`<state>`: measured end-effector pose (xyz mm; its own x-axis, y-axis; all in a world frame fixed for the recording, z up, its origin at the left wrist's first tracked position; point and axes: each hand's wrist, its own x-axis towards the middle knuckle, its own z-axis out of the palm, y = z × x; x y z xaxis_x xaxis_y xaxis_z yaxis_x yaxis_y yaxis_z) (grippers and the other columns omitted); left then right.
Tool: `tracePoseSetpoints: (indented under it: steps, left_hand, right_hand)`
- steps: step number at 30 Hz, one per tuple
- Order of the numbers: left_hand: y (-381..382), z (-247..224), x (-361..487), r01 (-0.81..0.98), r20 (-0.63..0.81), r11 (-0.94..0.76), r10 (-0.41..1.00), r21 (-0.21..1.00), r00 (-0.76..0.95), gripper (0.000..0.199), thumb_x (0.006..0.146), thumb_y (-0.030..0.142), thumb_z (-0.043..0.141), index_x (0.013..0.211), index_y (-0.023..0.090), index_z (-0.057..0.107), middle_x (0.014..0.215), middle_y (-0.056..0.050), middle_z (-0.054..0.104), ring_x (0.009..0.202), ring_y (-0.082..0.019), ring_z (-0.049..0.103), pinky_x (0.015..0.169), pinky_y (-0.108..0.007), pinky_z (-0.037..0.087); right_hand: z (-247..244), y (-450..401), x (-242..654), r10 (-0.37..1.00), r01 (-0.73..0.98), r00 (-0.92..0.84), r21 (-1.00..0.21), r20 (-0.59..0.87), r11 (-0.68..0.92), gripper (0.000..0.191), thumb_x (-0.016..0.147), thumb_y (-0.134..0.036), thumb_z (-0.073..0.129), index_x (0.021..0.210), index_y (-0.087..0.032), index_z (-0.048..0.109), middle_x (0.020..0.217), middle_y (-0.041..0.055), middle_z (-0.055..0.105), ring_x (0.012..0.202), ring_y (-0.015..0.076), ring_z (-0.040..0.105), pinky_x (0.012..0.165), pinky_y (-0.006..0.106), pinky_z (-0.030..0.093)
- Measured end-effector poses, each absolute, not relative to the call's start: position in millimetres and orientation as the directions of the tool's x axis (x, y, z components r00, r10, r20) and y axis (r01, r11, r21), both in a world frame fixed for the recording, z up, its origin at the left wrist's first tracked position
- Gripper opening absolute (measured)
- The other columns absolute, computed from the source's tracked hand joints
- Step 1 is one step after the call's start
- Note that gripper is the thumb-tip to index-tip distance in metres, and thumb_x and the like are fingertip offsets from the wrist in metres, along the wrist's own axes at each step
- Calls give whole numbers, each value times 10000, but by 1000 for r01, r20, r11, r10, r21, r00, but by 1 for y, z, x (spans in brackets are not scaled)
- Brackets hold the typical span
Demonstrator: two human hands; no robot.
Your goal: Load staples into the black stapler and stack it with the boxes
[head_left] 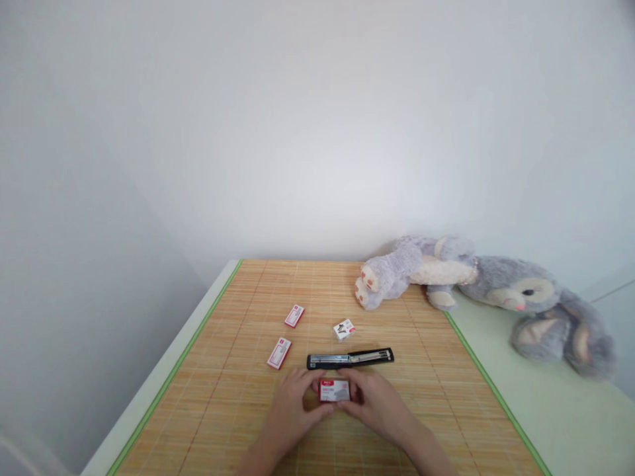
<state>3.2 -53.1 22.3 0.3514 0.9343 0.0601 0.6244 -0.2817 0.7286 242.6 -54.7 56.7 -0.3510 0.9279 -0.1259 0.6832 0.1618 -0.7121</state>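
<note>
Between my two hands is a small red and white staples box (pixel 334 391), its printed face turned up toward me. My left hand (pixel 294 406) grips its left end with thumb and fingers, and my right hand (pixel 376 400) grips the right end. Just beyond the box lies a black stapler (pixel 350 358), spread open flat with its metal rail showing. Two more red and white boxes, a nearer one (pixel 279 353) and a farther one (pixel 294 316), rest to the left. A white box with a dark picture (pixel 344 329) sits behind the stapler.
A bamboo mat (pixel 238 423) with green edging covers much of the pale table (pixel 570 410). At the back right, a grey plush rabbit (pixel 510 281) lies on its side across the mat's edge. A plain white wall (pixel 297 132) stands behind the table.
</note>
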Motion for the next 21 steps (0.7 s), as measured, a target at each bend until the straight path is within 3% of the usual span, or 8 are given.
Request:
tracePoseSetpoints:
  steps: [3, 5, 7, 8, 12, 16, 21]
  left_hand:
    - [-57, 21, 10, 695, 87, -292, 945, 657, 315, 556, 876, 532, 705, 1398, 372, 605, 1256, -66, 676, 1150, -279, 626, 986, -417, 481]
    - [-59, 20, 16, 737, 95, -288, 951, 611, 293, 541, 907, 552, 657, 1418, 390, 586, 1245, -64, 675, 1150, -281, 624, 981, -424, 471]
    - [-60, 20, 20, 766, 101, -277, 958, 580, 270, 543, 903, 566, 656, 1414, 393, 588, 1222, -61, 679, 1140, -286, 621, 977, -431, 458]
    - [-61, 19, 22, 775, 104, -271, 960, 571, 259, 557, 890, 581, 668, 1408, 393, 592, 1221, -63, 678, 1139, -291, 618, 973, -434, 453]
    - [-64, 17, 28, 788, 121, -257, 966, 559, 230, 633, 815, 619, 733, 1390, 391, 598, 1238, -69, 664, 1138, -310, 603, 948, -439, 434]
    - [-66, 12, 36, 800, 133, -253, 967, 544, 215, 692, 753, 599, 793, 1374, 358, 606, 1224, -73, 661, 1132, -321, 587, 940, -440, 412]
    - [-69, 11, 42, 821, 145, -241, 970, 517, 194, 565, 833, 535, 733, 1355, 357, 611, 1204, -67, 668, 1113, -310, 583, 923, -435, 394]
  right_hand:
    - [60, -51, 267, 978, 712, -202, -679, 49, 181, 397, 914, -405, 667, 1293, -289, 682, 772, -1, 688, 746, 200, 644, 738, 300, 490]
    - [63, -44, 290, 975, 735, -101, -646, 198, 208, 439, 900, -419, 683, 1321, -298, 665, 1035, 63, 717, 1012, 250, 652, 933, 379, 508]
    - [63, -35, 312, 972, 736, -83, -644, 219, 208, 585, 809, -418, 767, 1366, -298, 636, 1309, 97, 653, 1253, 296, 567, 1089, 450, 447]
    - [62, -31, 322, 982, 711, -103, -678, 161, 186, 577, 792, -414, 774, 1342, -285, 655, 1329, 100, 650, 1264, 302, 566, 1092, 455, 450]
    - [64, -17, 332, 970, 523, -228, -851, -81, 52, 389, 843, -467, 719, 1148, -228, 748, 1125, 88, 744, 1031, 276, 679, 899, 390, 548]
    - [80, -9, 303, 957, 449, -290, -885, -16, 121, 337, 858, -510, 722, 1030, -223, 766, 1051, 68, 737, 994, 248, 671, 835, 327, 538]
    - [94, 3, 252, 934, 533, -351, -808, 59, 251, 214, 855, -409, 748, 957, -222, 765, 902, 21, 688, 845, 188, 626, 751, 276, 473]
